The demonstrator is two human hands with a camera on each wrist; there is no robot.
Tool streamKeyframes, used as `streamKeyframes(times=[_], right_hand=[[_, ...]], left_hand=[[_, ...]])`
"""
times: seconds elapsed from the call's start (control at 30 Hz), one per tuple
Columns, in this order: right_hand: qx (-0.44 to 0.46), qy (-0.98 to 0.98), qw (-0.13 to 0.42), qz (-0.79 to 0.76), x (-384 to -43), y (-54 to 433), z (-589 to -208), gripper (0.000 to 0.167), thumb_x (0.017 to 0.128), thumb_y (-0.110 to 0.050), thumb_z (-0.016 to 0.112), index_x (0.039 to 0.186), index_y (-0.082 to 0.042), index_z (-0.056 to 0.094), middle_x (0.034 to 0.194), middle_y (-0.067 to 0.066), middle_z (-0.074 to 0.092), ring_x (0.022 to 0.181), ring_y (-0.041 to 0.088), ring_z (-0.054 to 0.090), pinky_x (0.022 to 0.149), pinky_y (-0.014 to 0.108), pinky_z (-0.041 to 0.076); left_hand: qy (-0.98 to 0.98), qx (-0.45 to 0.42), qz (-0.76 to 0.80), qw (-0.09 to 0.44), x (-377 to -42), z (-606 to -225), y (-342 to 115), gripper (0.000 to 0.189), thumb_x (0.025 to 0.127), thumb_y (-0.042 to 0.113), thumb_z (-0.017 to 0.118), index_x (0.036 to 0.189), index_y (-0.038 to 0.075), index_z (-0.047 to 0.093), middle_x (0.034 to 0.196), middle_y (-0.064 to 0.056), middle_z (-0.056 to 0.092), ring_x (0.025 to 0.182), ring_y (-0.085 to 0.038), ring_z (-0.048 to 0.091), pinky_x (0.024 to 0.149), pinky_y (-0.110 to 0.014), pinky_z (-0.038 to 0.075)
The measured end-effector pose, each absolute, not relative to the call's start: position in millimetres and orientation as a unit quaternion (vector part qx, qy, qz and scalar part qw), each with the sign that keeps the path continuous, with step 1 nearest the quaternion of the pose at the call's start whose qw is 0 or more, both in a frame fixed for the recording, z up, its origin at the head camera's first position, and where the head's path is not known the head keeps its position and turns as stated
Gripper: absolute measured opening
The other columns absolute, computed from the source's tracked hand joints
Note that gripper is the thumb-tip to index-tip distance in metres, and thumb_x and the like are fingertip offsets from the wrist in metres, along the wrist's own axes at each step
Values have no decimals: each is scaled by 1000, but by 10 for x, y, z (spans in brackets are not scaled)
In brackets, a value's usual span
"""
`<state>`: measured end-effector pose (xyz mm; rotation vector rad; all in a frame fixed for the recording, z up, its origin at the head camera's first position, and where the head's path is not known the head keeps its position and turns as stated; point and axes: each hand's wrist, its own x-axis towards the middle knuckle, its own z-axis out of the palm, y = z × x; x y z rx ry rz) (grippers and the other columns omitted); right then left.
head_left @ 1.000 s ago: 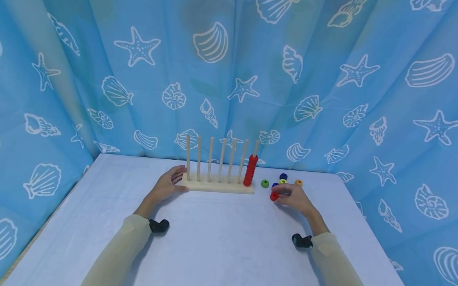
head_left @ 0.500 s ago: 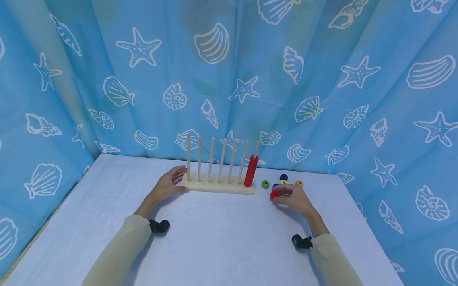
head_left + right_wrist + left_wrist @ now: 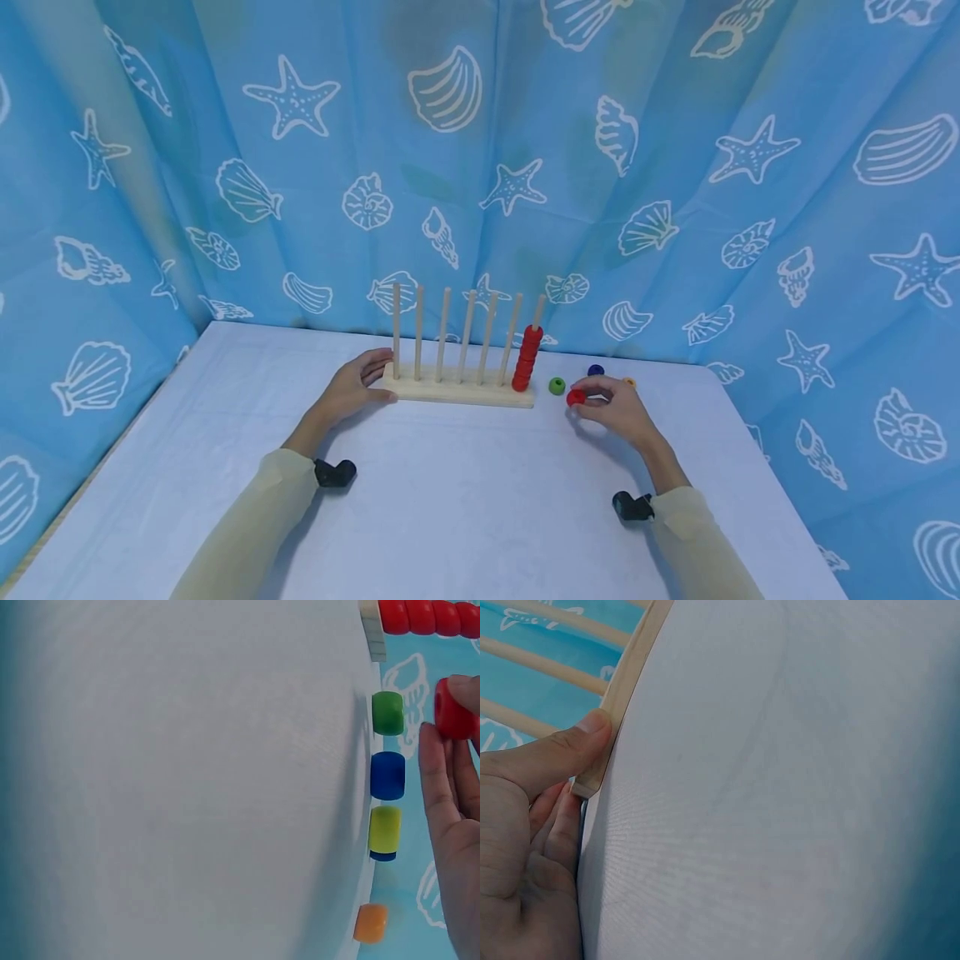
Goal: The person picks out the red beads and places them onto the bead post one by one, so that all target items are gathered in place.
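Observation:
A wooden peg rack (image 3: 457,392) stands upright at the back of the table, with a stack of red beads (image 3: 527,358) on its rightmost peg. The other pegs carry nothing. My left hand (image 3: 352,387) grips the left end of the base; in the left wrist view the thumb (image 3: 592,731) lies on its front edge, fingers behind. To the right of the rack, my right hand (image 3: 621,410) pinches a red bead (image 3: 575,398) between thumb and fingers. The right wrist view shows this bead (image 3: 452,712) held above the table.
Loose beads lie right of the rack: green (image 3: 388,713), blue (image 3: 388,775), yellow (image 3: 385,829), orange (image 3: 370,923) and a dark blue one (image 3: 382,856) mostly behind the yellow. A white cloth covers the table (image 3: 465,500). A blue shell-print curtain (image 3: 450,208) hangs close behind it.
My right hand has lifted the red bead off the table, slightly up and away from me, now covering the yellow bead and one blue bead. The left hand and rack stay put.

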<state>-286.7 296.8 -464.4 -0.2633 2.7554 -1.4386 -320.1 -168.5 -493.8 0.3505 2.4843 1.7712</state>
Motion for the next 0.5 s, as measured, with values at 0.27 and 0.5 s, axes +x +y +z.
streamKeyframes(times=[0.27,0.5], right_hand=[[-87,885,-10,-458,-2848,2933,-4523,35,83,-21,79,115,-13,68,116,8,61,107,28,60,89,34,58],[-96,884,-38,-456,-2845,2886,-4399,38,82,-22,80,117,-12,67,116,7,64,107,27,62,90,36,57]], left_hand=[[806,113,580,32,-3206,-4944,-1683,85,73,0,83,146,4,40,145,-15,46,134,-26,45,109,-27,41],[802,124,583,33,-3213,-4958,-1706,86,73,0,83,146,3,39,146,-16,44,135,-27,44,109,-28,41]])
